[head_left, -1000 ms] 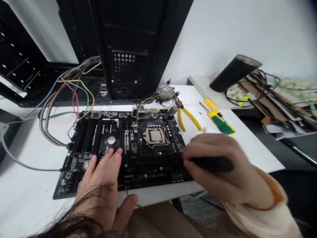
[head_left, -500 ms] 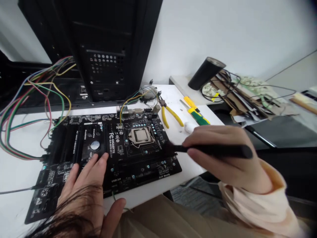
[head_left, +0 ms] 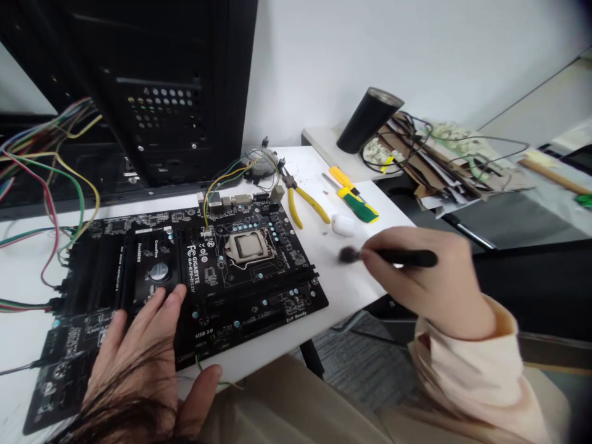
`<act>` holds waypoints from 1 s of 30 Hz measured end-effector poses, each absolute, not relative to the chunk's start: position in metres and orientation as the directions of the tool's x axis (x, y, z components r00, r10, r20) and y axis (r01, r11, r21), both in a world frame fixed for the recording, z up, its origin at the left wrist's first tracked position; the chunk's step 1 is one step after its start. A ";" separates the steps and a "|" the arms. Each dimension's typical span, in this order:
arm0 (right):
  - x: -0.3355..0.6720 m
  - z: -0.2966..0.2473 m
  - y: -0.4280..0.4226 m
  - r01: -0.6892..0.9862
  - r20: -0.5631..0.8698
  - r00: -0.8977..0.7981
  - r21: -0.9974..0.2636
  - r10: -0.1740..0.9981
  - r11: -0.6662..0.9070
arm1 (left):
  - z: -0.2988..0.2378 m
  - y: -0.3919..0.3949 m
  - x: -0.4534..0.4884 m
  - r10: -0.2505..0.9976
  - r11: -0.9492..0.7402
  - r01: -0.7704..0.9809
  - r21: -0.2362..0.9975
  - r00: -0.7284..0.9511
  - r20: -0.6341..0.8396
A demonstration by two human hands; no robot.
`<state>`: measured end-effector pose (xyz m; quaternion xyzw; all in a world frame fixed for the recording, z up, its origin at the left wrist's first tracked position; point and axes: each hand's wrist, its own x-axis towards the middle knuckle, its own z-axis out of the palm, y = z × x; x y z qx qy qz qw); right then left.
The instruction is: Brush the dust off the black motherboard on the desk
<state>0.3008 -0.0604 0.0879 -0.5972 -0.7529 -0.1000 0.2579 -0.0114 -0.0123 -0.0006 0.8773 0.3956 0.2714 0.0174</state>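
Observation:
A black motherboard [head_left: 250,296] lies flat on the white table, with the metal-framed processor [head_left: 250,246] and a round coin battery [head_left: 159,271] on it. My left hand [head_left: 139,345] rests on the board's front left part, fingers stretched out and apart, the thumb over the front edge; strands of dark hair partly cover it. My right hand [head_left: 416,271] is closed around the black handle of a small brush [head_left: 398,256]. The dark bristles point left and are just off the board's right edge, above or on the table; I cannot tell which.
A black computer case [head_left: 185,142] stands behind the board, its coloured wires [head_left: 50,203] running to the board's left. To the right lie yellow-handled pliers [head_left: 308,206], a green-and-yellow screwdriver [head_left: 358,205], a white object [head_left: 343,225] and a black cylinder [head_left: 370,120]. Cardboard scraps [head_left: 430,166] are piled beyond.
The brush in my right hand has moved from over the board's right part to just beyond its right edge. My left hand stays on the board, and the view has shifted slightly right.

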 end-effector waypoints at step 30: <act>0.284 0.068 -0.102 0.860 0.504 -0.075 -0.404 0.861 0.312 | -0.012 -0.002 -0.015 0.641 -0.701 0.699 0.141 0.531 0.555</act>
